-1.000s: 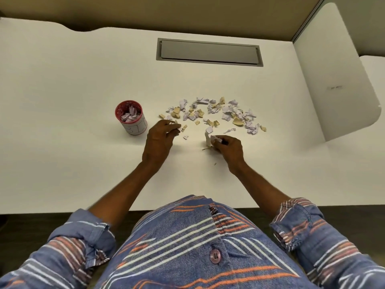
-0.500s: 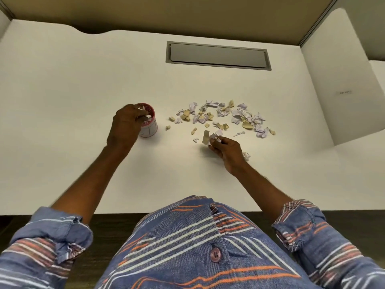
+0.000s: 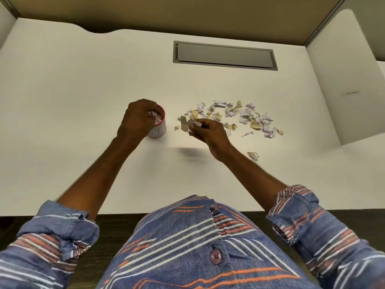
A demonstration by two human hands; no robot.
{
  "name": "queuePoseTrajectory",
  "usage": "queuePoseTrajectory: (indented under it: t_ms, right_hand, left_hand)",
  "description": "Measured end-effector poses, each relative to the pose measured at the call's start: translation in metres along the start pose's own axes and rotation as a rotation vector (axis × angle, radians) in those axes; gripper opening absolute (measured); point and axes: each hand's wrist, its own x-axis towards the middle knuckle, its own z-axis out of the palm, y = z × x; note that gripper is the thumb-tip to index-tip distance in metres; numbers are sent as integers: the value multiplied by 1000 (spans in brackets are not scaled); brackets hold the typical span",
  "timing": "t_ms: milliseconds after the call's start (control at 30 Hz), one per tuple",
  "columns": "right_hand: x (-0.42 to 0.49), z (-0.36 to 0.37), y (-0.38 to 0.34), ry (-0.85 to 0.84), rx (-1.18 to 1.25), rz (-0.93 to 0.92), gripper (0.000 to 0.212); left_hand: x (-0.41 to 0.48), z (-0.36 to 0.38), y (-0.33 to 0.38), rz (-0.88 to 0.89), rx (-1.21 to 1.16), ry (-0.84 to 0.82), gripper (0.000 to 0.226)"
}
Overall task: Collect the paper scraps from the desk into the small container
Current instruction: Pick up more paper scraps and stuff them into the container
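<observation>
white desk under us, tan partition behind it, a grey cable hatch set into the far side, and from our one head view everything plays out in the middle. our left hand sits over the mouth of the small container, fingers curled down into it among pale scraps, so we read this as the drop; whether the fingers have let go yet we cannot tell, the knuckles cover the pinch. our right hand is lifted just off the desk, thumb and fingers pinched on a few paper scraps, a tan strip and some pale bits, already heading toward the cup. to do this well, we'd say keep the left hand low inside the red rim so nothing flutters out, clear it away before the right comes over, and don't knock the cup, it looks light and is already partly full. the main scatter of scraps lies to the right of the cup, near it, with one stray clump closer to us, beside the right forearm, easy to miss. as for writing: the cup's white side shows faint lines, nothing legible, and a tiny label on the right divider panel is too small to read.
</observation>
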Motion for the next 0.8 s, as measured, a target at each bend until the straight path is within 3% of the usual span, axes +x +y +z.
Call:
queuePoseTrajectory:
  t_ms: [233, 433, 667, 800]
  right_hand:
    - [19, 65, -25, -38, -266, -136, 20]
    - [40, 99, -36, -1, -875, -407, 15]
    - [47, 115, -41, -100, -997, -377, 40]
    - [48, 116, -42, -114, -982, -394, 36]
  left_hand:
    - [-5, -13, -12, -49, -167, 139, 26]
    - [-9, -15, -22, -86, -170, 161, 29]
    - [-11, -18, -28, -78, -133, 150, 33]
    - [-9, -19, -30, -71, -128, 139, 31]
